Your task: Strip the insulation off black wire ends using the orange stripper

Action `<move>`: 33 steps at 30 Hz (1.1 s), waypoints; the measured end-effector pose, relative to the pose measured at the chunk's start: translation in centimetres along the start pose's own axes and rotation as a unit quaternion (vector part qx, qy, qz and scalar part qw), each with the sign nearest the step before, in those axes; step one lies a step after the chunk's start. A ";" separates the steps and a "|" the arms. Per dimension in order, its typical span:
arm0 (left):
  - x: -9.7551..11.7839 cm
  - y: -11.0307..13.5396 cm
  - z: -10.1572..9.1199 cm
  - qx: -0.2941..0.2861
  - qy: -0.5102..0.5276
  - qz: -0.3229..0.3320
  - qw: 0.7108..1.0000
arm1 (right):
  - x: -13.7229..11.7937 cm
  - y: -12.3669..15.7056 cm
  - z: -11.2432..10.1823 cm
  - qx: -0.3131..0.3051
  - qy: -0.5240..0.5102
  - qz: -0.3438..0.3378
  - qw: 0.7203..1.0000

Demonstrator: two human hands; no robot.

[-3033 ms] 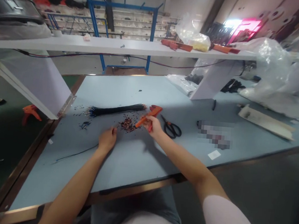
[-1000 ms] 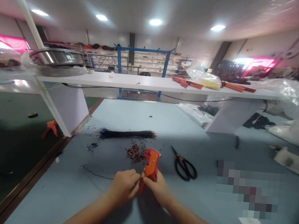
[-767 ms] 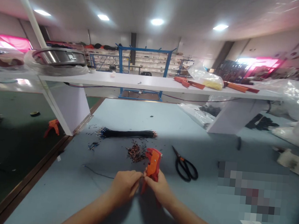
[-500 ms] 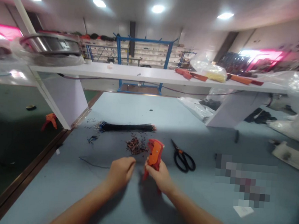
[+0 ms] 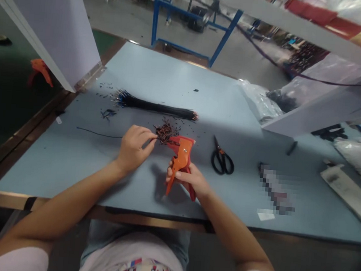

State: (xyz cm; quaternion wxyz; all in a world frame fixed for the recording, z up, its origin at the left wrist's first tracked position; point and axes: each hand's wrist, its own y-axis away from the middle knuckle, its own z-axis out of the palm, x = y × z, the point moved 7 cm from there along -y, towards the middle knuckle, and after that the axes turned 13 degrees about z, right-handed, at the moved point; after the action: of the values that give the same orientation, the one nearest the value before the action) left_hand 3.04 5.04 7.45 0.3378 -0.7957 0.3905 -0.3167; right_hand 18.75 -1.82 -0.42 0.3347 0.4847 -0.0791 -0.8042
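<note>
My left hand (image 5: 137,146) pinches a thin dark wire (image 5: 100,134) close to one end, and the rest of it trails off to the left above the table. In my right hand (image 5: 192,179) is an orange and red wire stripper (image 5: 183,152), its handles in my palm. The tool's jaws face left, towards the wire's end; I cannot tell whether they touch it. Just behind the jaws lies a pile of small brown and black offcuts (image 5: 165,130). Farther back rests a bundle of black wires (image 5: 157,107) with bare copper-coloured ends on the right.
Black-handled scissors (image 5: 222,161) lie right of the stripper. Small blue scraps (image 5: 108,113) are at the left. A white card (image 5: 266,214) lies near the front right edge. Shelf supports (image 5: 60,28) rise left and right; another orange tool (image 5: 40,72) is beyond the left one.
The view has tipped downward and turned. My left hand has opened out from a fist-like grip to a fingertip pinch on the wire, and the stripper now tilts left towards the wire's end.
</note>
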 end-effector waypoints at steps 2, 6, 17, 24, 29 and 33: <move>0.2 0.0 0.1 -0.002 -0.006 0.010 1.000 | 0.1 0.0 0.1 -0.002 0.003 0.008 1.000; 0.6 0.1 0.3 -0.011 -0.012 0.018 1.000 | 0.2 0.1 0.5 -0.013 0.015 0.007 1.000; 1.9 -0.2 -0.2 0.001 0.009 0.037 0.999 | 0.0 0.5 1.6 -0.079 0.041 -0.002 0.996; 2.9 -0.3 -0.6 0.013 0.011 0.065 0.998 | -0.1 0.7 1.8 -0.064 0.052 -0.006 0.997; 3.0 -0.3 -0.9 0.014 0.014 0.063 0.998 | -0.1 0.9 1.8 -0.054 0.062 -0.013 0.997; 3.0 -0.2 -0.9 0.013 0.019 0.055 0.998 | -0.2 1.0 1.9 -0.059 0.072 -0.018 0.995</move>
State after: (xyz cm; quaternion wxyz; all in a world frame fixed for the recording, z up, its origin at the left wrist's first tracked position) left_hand 3.91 2.35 8.90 0.3576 -0.7623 0.4357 -0.3181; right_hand 17.68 -2.86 1.13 0.3529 0.5221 0.0020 -0.7765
